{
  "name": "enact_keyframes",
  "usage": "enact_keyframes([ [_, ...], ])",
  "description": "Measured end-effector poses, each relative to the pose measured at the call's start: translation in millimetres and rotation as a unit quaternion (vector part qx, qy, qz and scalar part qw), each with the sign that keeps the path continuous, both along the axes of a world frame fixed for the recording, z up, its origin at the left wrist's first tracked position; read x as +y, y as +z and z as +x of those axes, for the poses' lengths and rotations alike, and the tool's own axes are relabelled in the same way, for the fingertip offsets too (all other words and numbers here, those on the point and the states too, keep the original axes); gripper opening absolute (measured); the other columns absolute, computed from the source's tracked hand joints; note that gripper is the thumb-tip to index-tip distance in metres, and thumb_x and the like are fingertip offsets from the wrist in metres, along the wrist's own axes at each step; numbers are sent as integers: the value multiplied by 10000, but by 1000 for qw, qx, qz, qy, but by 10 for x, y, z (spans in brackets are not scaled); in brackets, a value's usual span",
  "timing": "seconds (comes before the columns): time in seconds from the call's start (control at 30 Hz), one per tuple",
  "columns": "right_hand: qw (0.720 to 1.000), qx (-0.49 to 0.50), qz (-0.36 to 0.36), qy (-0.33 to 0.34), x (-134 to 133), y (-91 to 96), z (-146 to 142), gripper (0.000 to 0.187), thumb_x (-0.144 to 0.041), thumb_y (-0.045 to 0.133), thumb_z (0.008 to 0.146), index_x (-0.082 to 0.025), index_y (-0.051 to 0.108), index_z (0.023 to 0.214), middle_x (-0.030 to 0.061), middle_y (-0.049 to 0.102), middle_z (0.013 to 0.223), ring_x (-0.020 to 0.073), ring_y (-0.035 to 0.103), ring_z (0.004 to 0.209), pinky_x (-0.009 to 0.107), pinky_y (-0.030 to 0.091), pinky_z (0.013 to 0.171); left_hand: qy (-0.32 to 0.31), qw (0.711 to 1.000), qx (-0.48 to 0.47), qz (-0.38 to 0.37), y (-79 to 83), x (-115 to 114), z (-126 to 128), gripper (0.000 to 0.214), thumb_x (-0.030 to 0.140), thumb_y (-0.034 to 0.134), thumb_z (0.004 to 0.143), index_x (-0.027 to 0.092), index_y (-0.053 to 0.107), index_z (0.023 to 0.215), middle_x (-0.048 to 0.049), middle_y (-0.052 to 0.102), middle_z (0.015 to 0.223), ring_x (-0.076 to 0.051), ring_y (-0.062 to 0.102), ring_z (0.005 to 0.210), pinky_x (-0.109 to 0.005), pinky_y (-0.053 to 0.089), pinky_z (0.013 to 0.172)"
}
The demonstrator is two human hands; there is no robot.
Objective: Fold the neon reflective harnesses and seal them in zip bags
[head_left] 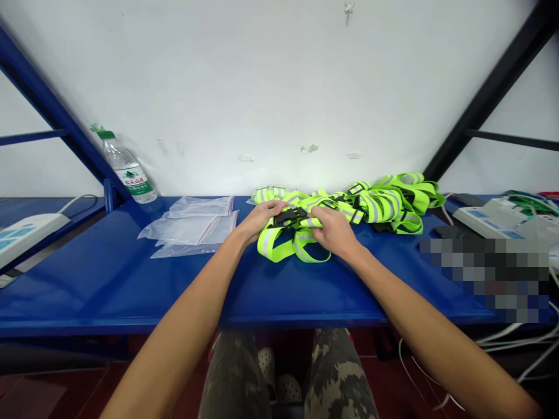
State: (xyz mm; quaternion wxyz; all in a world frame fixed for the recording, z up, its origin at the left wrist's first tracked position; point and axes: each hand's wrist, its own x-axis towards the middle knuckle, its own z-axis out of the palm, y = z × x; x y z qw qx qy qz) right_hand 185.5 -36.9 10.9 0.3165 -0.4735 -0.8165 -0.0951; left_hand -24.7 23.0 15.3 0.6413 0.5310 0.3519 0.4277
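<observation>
Between my hands is a black plastic buckle [286, 217] on a neon yellow-green reflective strap [271, 247] with a grey stripe. My left hand [263, 218] is closed on the buckle's left end, thumb and fingers around it. My right hand [334, 228] grips the webbing just right of the buckle. Loops of the strap hang down onto the blue table below the hands. Right behind and beside them lies a heap of similar reflective straps [379, 203] with black buckles and sliders.
Clear zip bags [192, 230] lie stacked on the blue table [109, 285] at left. A water bottle [131, 171] leans by the wall and blue frame. White power strips [32, 233] sit at far left and far right; cables hang at the right.
</observation>
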Motion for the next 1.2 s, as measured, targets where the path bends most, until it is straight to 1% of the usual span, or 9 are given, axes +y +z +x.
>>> enact_keyframes([
  [0.2, 1000, 3, -22, 12, -20, 7, -59, 217, -126, 499, 739, -198, 580, 927, 86, 678, 866, 235, 587, 729, 300, 336, 632, -4, 999, 26, 42, 4, 11, 2, 454, 483, 838, 658, 151, 740, 952, -53, 736, 945, -151, 649, 816, -247, 480, 769],
  [0.43, 993, 41, -107, -2, 5, 104, 213, 425, -245, 646, 739, -206, 583, 1157, 74, 696, 933, 242, 631, 785, 300, 395, 691, 13, 974, 179, 137, 215, -37, -79, 522, 529, 781, 695, 166, 705, 1063, -38, 704, 719, -168, 627, 643, -253, 437, 619],
  [0.57, 992, -5, -106, -62, -44, 182, 507, 358, -344, 714, 728, -200, 608, 1039, 36, 638, 756, 233, 598, 697, 288, 353, 629, -101, 928, 298, 200, 498, -103, -130, 687, 269, 922, 430, 225, 730, 1088, -43, 736, 889, -232, 681, 825, -240, 457, 660],
  [0.63, 992, -1, -104, -76, -83, 238, 619, 406, -404, 758, 695, -199, 587, 1001, 17, 601, 718, 214, 561, 654, 279, 330, 594, -119, 916, 309, 226, 634, -101, -118, 701, 165, 906, 355, 239, 747, 1033, -48, 737, 983, -272, 678, 949, -244, 471, 706],
  [0.8, 971, 76, -226, 18, -151, 526, 739, 433, -589, 749, 673, -199, 574, 748, 26, 611, 733, 178, 533, 648, 298, 386, 592, -67, 904, 283, 314, 969, -126, 13, 560, 112, 842, 440, 200, 752, 986, -69, 727, 1029, -286, 648, 1006, -307, 473, 840],
  [0.9, 942, 253, -204, 85, -129, 748, 710, 384, -550, 704, 737, -204, 650, 896, 74, 676, 976, 205, 608, 842, 337, 466, 714, -86, 891, 284, 345, 1176, -230, 125, 528, 29, 804, 445, 192, 759, 946, -69, 722, 1034, -299, 617, 1060, -346, 437, 942],
  [0.97, 913, 298, -240, 143, -92, 866, 664, 431, -506, 758, 683, -218, 659, 987, 71, 679, 1016, 205, 616, 882, 335, 477, 725, -106, 891, 282, 339, 1285, -283, 190, 501, -18, 775, 454, 177, 761, 916, -69, 718, 1009, -302, 607, 1075, -350, 421, 966],
  [1.07, 896, 211, -354, 167, -28, 981, 633, 359, -503, 791, 634, -198, 636, 742, 3, 620, 691, 135, 534, 620, 269, 397, 564, -104, 907, 265, 309, 1364, -243, 194, 443, -44, 748, 468, 170, 755, 856, -64, 710, 966, -310, 589, 1100, -358, 406, 986],
  [1.2, 946, 87, -310, 43, 43, 1080, 817, 459, -600, 760, 644, -191, 567, 561, -44, 434, 487, 84, 338, 475, 254, 248, 468, -47, 884, 339, 318, 1325, 0, -94, 444, 44, 830, 455, 179, 752, 871, -59, 702, 923, -328, 585, 1106, -371, 389, 1002],
])
